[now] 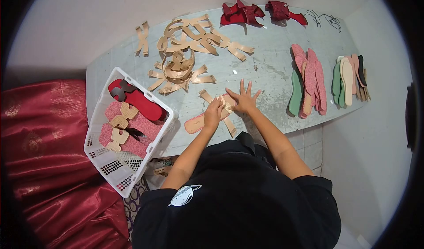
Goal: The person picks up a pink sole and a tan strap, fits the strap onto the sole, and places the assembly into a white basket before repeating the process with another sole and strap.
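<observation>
A pink insole (194, 124) lies slantwise on the table in front of me, with a tan sandal strap (229, 126) across it. The strap's ends stick out past both edges of the insole. My left hand (213, 113) is closed, its fingers bunched at the strap near the middle of the insole. At the insole's upper end rests my right hand (244, 99), flat with its fingers spread; its thumb is at the strap. My hands cover part of where strap and insole meet.
Tan straps (181, 68) are heaped beyond my hands. A white basket (152, 147) at left holds red and pink sandal pieces. Pink insoles (313, 81), a green insole (296, 94) and more soles (347, 81) lie right. Red uppers (242, 14) and black cord (329, 20) lie at the back.
</observation>
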`<state>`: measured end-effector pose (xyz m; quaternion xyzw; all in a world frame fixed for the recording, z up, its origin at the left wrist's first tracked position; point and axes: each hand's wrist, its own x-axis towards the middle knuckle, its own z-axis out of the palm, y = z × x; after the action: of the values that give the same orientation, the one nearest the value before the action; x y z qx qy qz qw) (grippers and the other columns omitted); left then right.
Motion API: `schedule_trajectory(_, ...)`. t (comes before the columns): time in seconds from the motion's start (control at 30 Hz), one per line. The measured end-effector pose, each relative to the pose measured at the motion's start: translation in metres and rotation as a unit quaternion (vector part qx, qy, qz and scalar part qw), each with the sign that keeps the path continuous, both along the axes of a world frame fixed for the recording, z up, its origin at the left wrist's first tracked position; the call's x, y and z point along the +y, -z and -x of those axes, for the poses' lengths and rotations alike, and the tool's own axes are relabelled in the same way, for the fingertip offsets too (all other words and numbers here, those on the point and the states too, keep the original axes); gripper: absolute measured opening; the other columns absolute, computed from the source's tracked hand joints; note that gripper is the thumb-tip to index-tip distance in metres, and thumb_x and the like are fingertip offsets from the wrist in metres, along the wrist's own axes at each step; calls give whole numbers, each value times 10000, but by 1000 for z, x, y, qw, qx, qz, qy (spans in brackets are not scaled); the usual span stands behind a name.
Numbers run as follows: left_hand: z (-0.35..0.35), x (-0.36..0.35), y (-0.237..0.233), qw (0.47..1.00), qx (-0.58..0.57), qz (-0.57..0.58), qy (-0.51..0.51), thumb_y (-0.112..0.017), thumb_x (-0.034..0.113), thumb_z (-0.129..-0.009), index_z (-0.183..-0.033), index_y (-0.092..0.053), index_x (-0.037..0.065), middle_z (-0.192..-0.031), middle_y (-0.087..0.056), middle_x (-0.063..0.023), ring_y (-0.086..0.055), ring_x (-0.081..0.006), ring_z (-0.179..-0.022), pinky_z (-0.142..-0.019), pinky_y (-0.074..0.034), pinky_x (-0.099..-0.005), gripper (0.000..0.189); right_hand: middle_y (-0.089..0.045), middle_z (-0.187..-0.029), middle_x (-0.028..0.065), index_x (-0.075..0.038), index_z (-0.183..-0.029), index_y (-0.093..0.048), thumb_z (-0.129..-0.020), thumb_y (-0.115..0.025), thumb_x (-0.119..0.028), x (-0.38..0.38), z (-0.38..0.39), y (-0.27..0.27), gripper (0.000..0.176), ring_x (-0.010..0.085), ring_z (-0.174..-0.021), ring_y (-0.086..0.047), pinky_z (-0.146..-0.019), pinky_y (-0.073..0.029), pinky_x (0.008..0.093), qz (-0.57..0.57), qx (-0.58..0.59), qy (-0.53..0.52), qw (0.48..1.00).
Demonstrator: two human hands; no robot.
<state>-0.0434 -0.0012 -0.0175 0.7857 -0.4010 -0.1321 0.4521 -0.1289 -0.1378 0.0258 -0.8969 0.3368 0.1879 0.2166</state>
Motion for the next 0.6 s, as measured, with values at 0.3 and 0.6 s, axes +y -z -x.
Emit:
schedule_trajectory(0.3,-9,-9,4,997,-28,34,58,-611,73,-764,-970,-598,-25,-1042,-591,-164,-533,-311,-1047,-848,-442,-357,229,53,-1453,135,-461,-1273,-333,-638,-650,-515,9,18,13,712,432,-1298,106,-869,61,735,-4,-49,58,997)
schedule_trajectory(0.6,-24,-14,1,991,-37,-3,131,-630,126,-752,-1065,-576,15,-997,-593,-172,-533,-304,-1043,-859,-437,-365,337,43,-1449,155,-437,-1282,-339,-676,-625,-482,23,20,6,671,466,-1282,114,-863,61,734,8,-44,126,991)
